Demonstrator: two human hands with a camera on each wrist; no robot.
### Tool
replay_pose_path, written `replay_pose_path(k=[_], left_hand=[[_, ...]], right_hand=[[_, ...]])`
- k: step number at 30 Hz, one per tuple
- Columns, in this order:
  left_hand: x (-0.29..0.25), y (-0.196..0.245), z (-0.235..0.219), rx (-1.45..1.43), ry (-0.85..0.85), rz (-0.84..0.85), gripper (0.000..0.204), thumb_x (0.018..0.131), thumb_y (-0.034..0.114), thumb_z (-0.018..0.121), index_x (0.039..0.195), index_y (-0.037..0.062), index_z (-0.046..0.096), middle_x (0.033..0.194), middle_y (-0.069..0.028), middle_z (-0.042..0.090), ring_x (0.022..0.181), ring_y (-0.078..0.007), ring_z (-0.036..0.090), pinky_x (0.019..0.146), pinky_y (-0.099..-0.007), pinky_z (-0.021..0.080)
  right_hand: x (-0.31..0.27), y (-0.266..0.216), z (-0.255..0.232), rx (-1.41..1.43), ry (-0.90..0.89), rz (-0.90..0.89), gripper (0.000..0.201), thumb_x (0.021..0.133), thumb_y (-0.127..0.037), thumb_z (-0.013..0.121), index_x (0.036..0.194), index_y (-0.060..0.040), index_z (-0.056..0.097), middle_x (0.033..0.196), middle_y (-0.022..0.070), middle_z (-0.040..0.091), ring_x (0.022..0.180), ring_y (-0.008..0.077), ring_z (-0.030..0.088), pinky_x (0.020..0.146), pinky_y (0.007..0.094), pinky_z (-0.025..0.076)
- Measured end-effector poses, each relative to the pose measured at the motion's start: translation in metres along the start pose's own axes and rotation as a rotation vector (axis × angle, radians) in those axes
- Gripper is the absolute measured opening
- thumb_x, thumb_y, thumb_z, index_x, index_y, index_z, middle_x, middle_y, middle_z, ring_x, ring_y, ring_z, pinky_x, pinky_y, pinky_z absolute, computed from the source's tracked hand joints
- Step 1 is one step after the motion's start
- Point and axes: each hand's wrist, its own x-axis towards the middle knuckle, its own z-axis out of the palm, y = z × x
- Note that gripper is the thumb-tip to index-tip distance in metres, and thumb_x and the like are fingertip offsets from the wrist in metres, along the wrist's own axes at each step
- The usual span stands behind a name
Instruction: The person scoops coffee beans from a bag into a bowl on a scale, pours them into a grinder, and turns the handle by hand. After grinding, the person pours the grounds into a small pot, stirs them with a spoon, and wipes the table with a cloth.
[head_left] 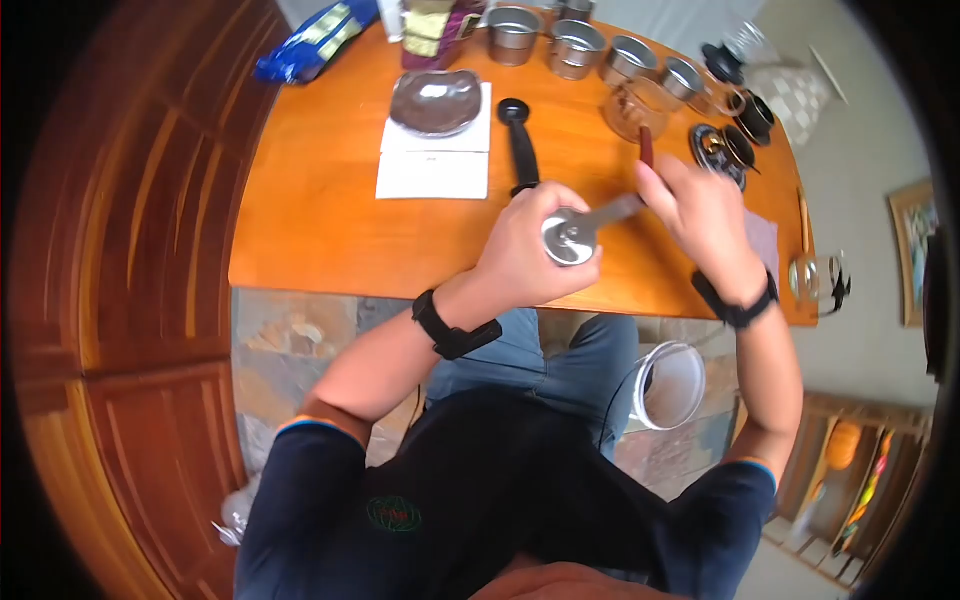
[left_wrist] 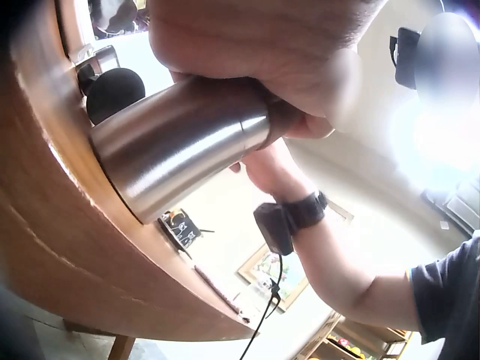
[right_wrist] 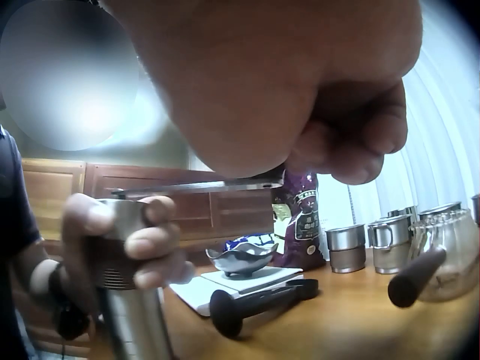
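My left hand (head_left: 525, 245) grips a manual coffee grinder (head_left: 568, 240) round its upper body near the table's front edge. Its steel cylinder (left_wrist: 184, 150) slants in the left wrist view, the lower end close over the tabletop. From the grinder's lid a flat metal crank arm (head_left: 612, 211) runs toward my right hand (head_left: 708, 220), which holds its outer end with curled fingers. The crank knob is hidden inside that hand. Just beyond the left hand lies a black long-handled tool (head_left: 522, 150) with a round end.
A wavy dish (head_left: 436, 105) rests on a white scale (head_left: 432, 178). Behind stand a purple bag (head_left: 462, 30), a blue bag (head_left: 318, 42) and several metal cups (head_left: 515, 40). Rightward are a glass pot (head_left: 628, 112) and a black cup (head_left: 738, 146). A white bucket (head_left: 672, 385) stands below the table.
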Motion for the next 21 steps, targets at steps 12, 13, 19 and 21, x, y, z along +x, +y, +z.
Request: replay_pose_path(k=[12,13,19,21], left_hand=[[0.007,0.001,0.000,0.013,-0.039,0.094,0.037,0.072,0.009,0.080,0.098,0.0064,0.055,0.083,-0.0038,0.067,0.077,-0.0120,0.066,0.070,-0.0278,0.052],[0.007,0.001,0.000,0.002,-0.042,0.057,0.036,0.072,0.009,0.080,0.098,0.0064,0.054,0.082,-0.0039,0.067,0.076,-0.0118,0.065,0.070,-0.0279,0.052],[0.006,0.003,-0.002,-0.235,-0.025,-0.162,0.038,0.072,0.011,0.081,0.098,0.0061,0.055,0.082,-0.0078,0.064,0.077,-0.0201,0.063,0.068,-0.0332,0.051],[0.006,-0.002,-0.005,-0.387,-0.029,-0.256,0.036,0.074,0.010,0.080,0.099,0.0053,0.054,0.083,-0.0071,0.064,0.076,-0.0189,0.063,0.068,-0.0329,0.051]], right_hand=[[-0.055,-0.070,-0.036,0.202,-0.130,-0.552,0.039,0.078,-0.035,0.076,0.063,-0.0122,0.049,0.055,0.0022,0.046,0.050,0.0201,0.054,0.049,0.0336,0.044],[-0.051,-0.075,-0.032,0.222,-0.138,-0.594,0.039,0.080,-0.036,0.075,0.063,-0.0120,0.049,0.055,0.0023,0.047,0.051,0.0204,0.055,0.050,0.0339,0.045],[-0.024,-0.103,-0.010,0.280,-0.029,-0.776,0.043,0.080,-0.042,0.073,0.061,-0.0135,0.047,0.055,0.0002,0.046,0.051,0.0182,0.053,0.051,0.0307,0.044],[-0.017,-0.109,-0.009,0.214,-0.049,-0.796,0.043,0.081,-0.044,0.071,0.061,-0.0136,0.048,0.055,0.0001,0.047,0.052,0.0178,0.054,0.051,0.0305,0.044]])
